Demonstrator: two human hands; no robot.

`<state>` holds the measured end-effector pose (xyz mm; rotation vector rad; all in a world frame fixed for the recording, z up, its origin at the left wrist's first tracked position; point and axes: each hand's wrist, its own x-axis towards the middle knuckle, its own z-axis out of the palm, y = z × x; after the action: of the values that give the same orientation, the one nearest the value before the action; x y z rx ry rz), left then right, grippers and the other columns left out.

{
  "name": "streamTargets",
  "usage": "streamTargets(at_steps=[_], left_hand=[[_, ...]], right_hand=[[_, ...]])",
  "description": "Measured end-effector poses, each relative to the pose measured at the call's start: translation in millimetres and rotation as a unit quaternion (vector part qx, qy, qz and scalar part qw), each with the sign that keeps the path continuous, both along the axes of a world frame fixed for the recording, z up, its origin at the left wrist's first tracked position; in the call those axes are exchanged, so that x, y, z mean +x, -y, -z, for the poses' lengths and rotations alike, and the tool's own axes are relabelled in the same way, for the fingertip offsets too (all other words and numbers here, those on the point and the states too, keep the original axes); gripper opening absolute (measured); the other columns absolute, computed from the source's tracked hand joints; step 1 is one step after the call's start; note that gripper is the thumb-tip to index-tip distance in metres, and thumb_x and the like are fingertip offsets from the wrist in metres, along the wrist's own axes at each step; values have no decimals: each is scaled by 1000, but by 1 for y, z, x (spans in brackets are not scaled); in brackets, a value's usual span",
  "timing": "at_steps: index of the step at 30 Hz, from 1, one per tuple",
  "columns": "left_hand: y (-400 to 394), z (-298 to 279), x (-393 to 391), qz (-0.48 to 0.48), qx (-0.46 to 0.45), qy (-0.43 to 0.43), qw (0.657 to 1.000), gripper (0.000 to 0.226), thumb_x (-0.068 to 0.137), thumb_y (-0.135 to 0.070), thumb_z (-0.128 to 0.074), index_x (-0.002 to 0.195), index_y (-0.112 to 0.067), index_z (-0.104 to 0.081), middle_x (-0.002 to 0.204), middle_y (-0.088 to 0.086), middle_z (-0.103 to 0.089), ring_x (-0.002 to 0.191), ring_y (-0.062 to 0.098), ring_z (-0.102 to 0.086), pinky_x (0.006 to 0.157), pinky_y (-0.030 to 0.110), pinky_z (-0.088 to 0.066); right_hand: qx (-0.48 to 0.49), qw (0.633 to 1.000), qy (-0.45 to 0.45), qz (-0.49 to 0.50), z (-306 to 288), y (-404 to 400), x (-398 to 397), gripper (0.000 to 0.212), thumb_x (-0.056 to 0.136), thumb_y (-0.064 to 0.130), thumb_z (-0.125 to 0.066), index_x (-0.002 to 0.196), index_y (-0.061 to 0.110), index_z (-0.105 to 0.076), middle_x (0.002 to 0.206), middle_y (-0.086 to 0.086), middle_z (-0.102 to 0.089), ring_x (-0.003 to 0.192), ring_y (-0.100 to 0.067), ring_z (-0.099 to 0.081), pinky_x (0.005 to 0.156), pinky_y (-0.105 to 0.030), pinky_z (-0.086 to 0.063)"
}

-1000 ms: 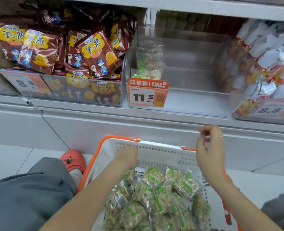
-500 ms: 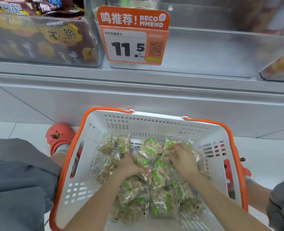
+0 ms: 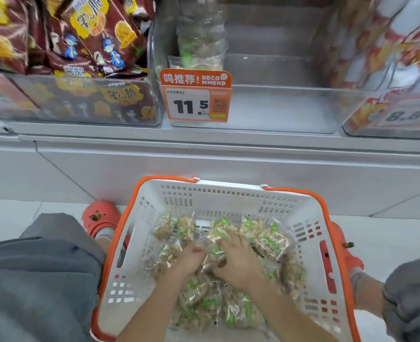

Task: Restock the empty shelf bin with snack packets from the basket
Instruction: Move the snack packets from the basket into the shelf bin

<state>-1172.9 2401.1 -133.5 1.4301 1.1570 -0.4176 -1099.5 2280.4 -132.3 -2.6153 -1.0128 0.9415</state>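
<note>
A white basket with an orange rim (image 3: 228,193) stands on the floor below the shelf, holding several clear snack packets (image 3: 268,240) with green labels. Both hands are down in the pile, close together. My left hand (image 3: 188,261) and my right hand (image 3: 238,260) each close their fingers on a packet at the middle of the heap. Above, the clear shelf bin (image 3: 278,109) with the orange 11.5 price tag (image 3: 196,96) has a few packets stacked at its back left corner (image 3: 199,50); the rest of its floor is bare.
A bin of dark red snack bags (image 3: 80,45) sits left of the clear bin, and a bin of red and white packets (image 3: 389,58) sits right of it. My knees in grey trousers (image 3: 31,280) and orange clogs (image 3: 100,215) flank the basket.
Both hands dropped from near the basket's far rim into the packets. They have moved closer together in the pile, and the view has tilted back up to show more of the bin.
</note>
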Motion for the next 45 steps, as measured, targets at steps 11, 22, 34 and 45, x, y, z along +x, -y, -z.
streamTargets(at_steps=[11, 22, 34, 45], left_hand=[[19, -28, 13, -180, -110, 71, 975, 91, 69, 16, -72, 139, -13, -23, 128, 23, -49, 101, 34, -63, 71, 38, -59], [-32, -193, 37, 11, -119, 254, 960, 26, 77, -3, -73, 99, -11, -60, 76, 2, -72, 66, 10, -70, 62, 27, -59], [-106, -259, 33, 108, 360, 206, 904, 52, 70, -26, -82, 112, -26, -53, 125, 2, -49, 96, 20, -60, 82, 32, -50], [-105, -262, 33, 76, 417, 260, 867, 22, 81, -20, -69, 99, -26, -58, 114, 0, -41, 86, 17, -58, 82, 29, -46]], right_hand=[[192, 885, -214, 367, -22, 0, 11, 39, 77, 14, -76, 98, 23, -45, 79, -8, -61, 55, -15, -54, 51, -25, -44], [339, 900, -234, 144, -225, 1, 86, 62, 74, -1, -77, 121, 26, -48, 92, -13, -65, 70, -14, -60, 66, -22, -52], [469, 846, 249, 51, -363, -83, 128, 26, 81, 28, -73, 105, 21, -69, 89, 5, -64, 81, -7, -57, 72, -14, -43], [196, 972, 115, -56, -326, -169, 148, 48, 79, 31, -76, 122, 24, -57, 121, 4, -57, 108, -18, -58, 75, -27, -52]])
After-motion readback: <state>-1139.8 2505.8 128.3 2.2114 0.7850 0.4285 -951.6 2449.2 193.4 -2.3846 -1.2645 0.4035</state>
